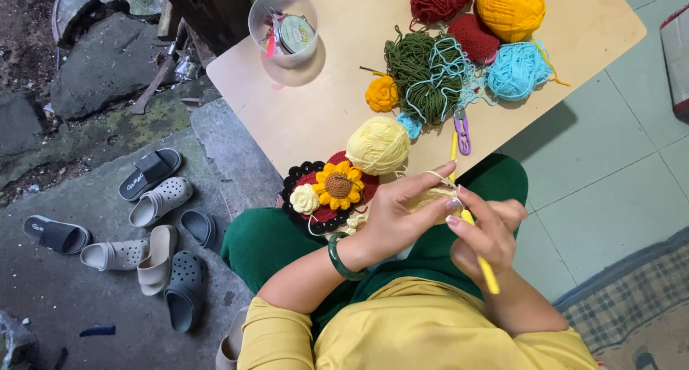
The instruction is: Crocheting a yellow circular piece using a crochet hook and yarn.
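Right hand (482,235), frame centre, fingers gripping yellow crochet hook (479,254); left hand (399,216) fingers pinching pale yellow crochet piece (429,196) and strand.

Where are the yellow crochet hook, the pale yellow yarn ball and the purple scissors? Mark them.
yellow crochet hook (486,268), head view, on the handle below the right hand.
pale yellow yarn ball (377,145), head view, on its middle.
purple scissors (463,134), head view, on the handle loops.

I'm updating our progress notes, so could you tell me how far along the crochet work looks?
Done: a round piece with a sunflower and cream flower lies on the lap. In hand: the left hand holds a small pale yellow piece, the right hand a yellow hook. Left: several yarn balls remain on the table.
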